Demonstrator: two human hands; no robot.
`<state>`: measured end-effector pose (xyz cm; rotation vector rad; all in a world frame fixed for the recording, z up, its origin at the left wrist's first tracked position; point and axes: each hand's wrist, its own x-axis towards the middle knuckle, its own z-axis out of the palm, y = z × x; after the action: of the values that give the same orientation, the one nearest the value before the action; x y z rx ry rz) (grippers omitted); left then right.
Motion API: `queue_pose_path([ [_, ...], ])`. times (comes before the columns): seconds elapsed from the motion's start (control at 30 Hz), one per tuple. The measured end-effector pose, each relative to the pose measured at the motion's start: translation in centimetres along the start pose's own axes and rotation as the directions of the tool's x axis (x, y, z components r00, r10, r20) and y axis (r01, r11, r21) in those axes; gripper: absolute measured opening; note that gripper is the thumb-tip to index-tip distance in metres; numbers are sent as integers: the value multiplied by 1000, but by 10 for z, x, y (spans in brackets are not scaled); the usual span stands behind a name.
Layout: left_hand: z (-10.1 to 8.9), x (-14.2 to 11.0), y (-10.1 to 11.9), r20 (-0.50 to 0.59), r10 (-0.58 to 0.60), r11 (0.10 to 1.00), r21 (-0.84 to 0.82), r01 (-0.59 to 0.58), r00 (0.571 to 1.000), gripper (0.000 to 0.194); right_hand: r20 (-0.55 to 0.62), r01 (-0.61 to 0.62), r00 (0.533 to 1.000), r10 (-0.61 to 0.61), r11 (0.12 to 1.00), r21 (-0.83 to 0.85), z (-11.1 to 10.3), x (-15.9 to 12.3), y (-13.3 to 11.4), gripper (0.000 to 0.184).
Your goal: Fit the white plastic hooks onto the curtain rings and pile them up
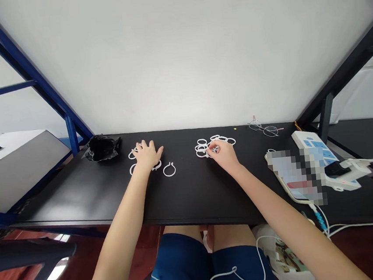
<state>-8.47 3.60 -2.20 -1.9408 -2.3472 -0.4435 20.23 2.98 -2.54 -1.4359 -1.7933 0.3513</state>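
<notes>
The left hand [147, 154] is spread out flat, fingers apart, on top of some white rings [157, 165]; bits of them poke out around it. One lone ring [169, 176] lies on the black desk [185, 197] at 4 o'clock from that hand, and a black bag [103, 149] sits open at 9 o'clock. The right hand [211, 148] has its finger and thumb pinched close at a ring pile [203, 147], which lies at 10 o'clock. I can't tell if it grips one. Glasses [266, 129] lie at 2 o'clock from it, a phone [292, 176] at 4.
</notes>
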Motion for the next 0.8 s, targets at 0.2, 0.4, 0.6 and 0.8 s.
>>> queue_pose_path([
  [0.2,-9,8,-7,252,-168,986,55,159,953,68,1,-10,1000,10,1000,0,0,0,0,9],
  [0.4,-10,9,-6,277,-38,999,-4,41,960,68,-4,-15,1000,16,1000,12,-2,0,-4,12],
  [0.6,-9,3,8,156,381,897,-300,-324,911,49,-16,-1,1000,2,999,35,-2,-1,-4,13],
  [0.8,-18,-4,20,197,541,757,-538,-371,818,34,-28,8,1000,-7,999,39,-2,-1,-5,14],
])
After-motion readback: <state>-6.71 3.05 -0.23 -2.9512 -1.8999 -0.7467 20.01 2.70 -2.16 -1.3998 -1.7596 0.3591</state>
